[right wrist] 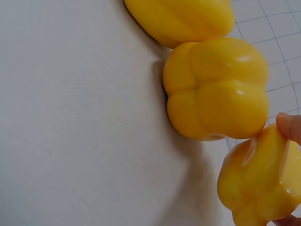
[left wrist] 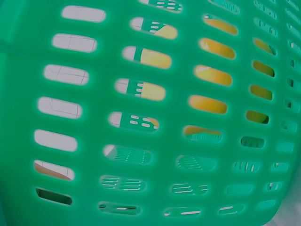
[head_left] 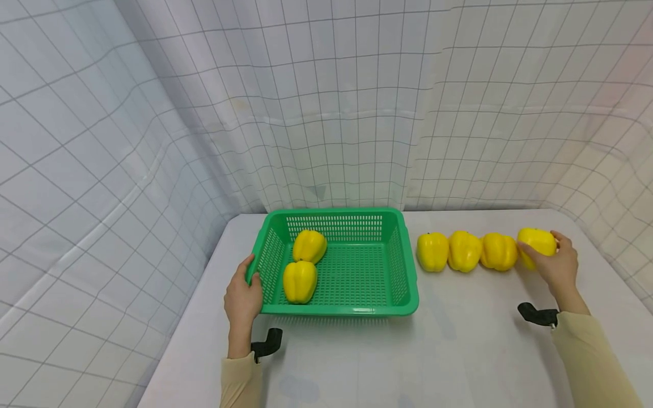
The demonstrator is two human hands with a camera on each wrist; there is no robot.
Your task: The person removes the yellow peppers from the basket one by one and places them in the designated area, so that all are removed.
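My left hand grips the left rim of a green plastic basket, whose slotted side wall fills the left wrist view. Two yellow bell peppers lie in the basket's left part, one behind the other. At the right end of a row, my right hand holds a yellow bell pepper between thumb and fingers. That same pepper shows at the lower right of the right wrist view, beside its neighbour.
Three more yellow bell peppers, the left one, the middle one and the right one, stand side by side right of the basket. A white table bears everything. White gridded curtains hang behind and at both sides.
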